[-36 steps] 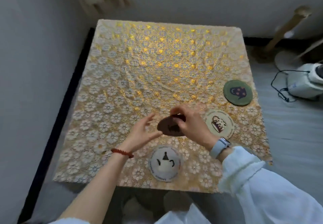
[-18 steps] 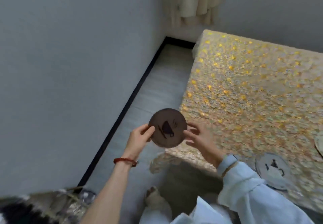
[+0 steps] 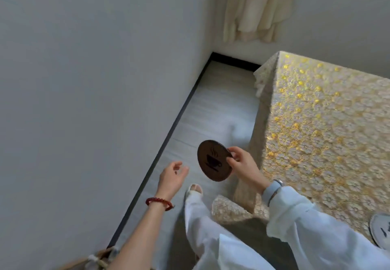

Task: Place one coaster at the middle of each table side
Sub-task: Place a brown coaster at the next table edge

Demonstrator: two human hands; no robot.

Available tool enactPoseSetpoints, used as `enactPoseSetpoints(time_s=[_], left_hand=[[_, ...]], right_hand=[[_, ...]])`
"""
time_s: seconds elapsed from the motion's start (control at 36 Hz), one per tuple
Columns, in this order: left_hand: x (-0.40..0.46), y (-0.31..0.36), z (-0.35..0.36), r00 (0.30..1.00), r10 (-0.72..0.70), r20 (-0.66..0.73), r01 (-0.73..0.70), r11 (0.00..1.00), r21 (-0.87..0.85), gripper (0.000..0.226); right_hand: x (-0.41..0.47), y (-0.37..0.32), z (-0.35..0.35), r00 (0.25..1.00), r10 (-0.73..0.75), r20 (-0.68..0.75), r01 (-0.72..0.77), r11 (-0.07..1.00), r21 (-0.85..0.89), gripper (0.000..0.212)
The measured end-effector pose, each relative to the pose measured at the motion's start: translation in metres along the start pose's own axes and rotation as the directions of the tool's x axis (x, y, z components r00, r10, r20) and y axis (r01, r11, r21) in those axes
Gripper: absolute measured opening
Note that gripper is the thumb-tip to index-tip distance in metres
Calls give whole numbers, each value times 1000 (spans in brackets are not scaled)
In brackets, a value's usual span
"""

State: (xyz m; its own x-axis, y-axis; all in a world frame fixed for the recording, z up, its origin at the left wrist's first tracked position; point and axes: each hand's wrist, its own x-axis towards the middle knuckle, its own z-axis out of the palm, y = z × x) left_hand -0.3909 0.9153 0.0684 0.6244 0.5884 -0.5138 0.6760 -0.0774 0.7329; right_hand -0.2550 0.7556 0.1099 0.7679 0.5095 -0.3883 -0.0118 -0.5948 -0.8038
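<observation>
Right hand: grip clamped on the rim of a dark brown coaster with a cup print, held in the air off the left edge of the desk, not yet placed. Left hand: grip apart, empty. One pale coaster lies on the near side. Judged: at least this side remains; other sides out of view

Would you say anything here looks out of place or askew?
Nothing looks damaged or spilled. The brown coaster is off the table, held tilted over the floor by the right hand; the left hand is empty. A white coaster lies on the table at the frame's edge.
</observation>
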Motion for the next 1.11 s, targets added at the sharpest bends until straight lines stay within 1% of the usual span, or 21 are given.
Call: enactPoseSetpoints(time_s=[0.06, 0.08, 0.11, 0.17, 0.22, 0.25, 0.33, 0.39, 0.47, 0.53, 0.61, 0.67, 0.75, 0.86, 0.92, 0.97, 1.03, 1.11], left_hand=[[24, 15, -6, 995, 97, -8, -95, 982, 162, 37], [37, 24, -10, 986, 165, -12, -157, 955, 251, 38], [50, 35, -14, 972, 234, 1, -220, 913, 343, 39], [77, 58, -21, 935, 345, 78, -336, 797, 503, 42], [103, 82, -26, 909, 382, 167, -402, 693, 599, 43], [116, 94, -27, 895, 401, 196, -431, 662, 613, 43], [150, 133, -24, 850, 459, 259, -514, 613, 600, 41], [165, 154, -16, 819, 482, 312, -565, 584, 583, 40], [185, 178, 1, 762, 475, 440, -646, 505, 572, 42], [199, 192, 15, 706, 456, 542, -708, 439, 554, 43], [220, 214, 39, 615, 410, 674, -788, 343, 511, 43], [234, 233, 57, 551, 389, 739, -834, 288, 470, 43], [253, 262, 87, 433, 379, 818, -901, 202, 384, 42], [270, 294, 119, 279, 364, 888, -960, 107, 258, 41], [277, 305, 132, 212, 337, 917, -977, 68, 201, 41], [284, 314, 145, 156, 288, 945, -988, 26, 155, 42], [289, 321, 158, 126, 233, 964, -992, 4, 129, 42], [292, 326, 180, 77, 168, 983, -995, -43, 85, 42]], right_hand=[[25, -7, -5, 998, 17, -65, -17, 1000, -7, 22], [37, -12, -7, 995, 28, -100, -27, 1000, 5, 22], [50, -18, -9, 990, 38, -137, -35, 999, 23, 22], [75, -28, -15, 976, 67, -209, -52, 996, 78, 23], [95, -36, -20, 953, 112, -282, -75, 987, 139, 23], [103, -39, -23, 941, 132, -312, -82, 982, 167, 22], [119, -43, -35, 901, 203, -384, -102, 958, 267, 21], [123, -41, -45, 869, 235, -436, -108, 949, 297, 22], [123, -30, -65, 806, 291, -516, -119, 933, 340, 23], [121, -19, -79, 734, 364, -573, -142, 908, 394, 23], [116, -4, -96, 604, 490, -629, -169, 850, 500, 22], [114, 4, -103, 514, 557, -653, -169, 812, 559, 24], [113, 11, -109, 370, 618, -694, -164, 778, 606, 24], [119, 14, -113, 197, 695, -692, -175, 719, 672, 25], [124, 17, -113, 137, 713, -687, -173, 700, 693, 23], [130, 18, -114, 92, 737, -670, -157, 675, 721, 27], [136, 20, -115, 54, 763, -644, -122, 645, 754, 30], [146, 26, -120, 26, 788, -615, -73, 615, 785, 30]])
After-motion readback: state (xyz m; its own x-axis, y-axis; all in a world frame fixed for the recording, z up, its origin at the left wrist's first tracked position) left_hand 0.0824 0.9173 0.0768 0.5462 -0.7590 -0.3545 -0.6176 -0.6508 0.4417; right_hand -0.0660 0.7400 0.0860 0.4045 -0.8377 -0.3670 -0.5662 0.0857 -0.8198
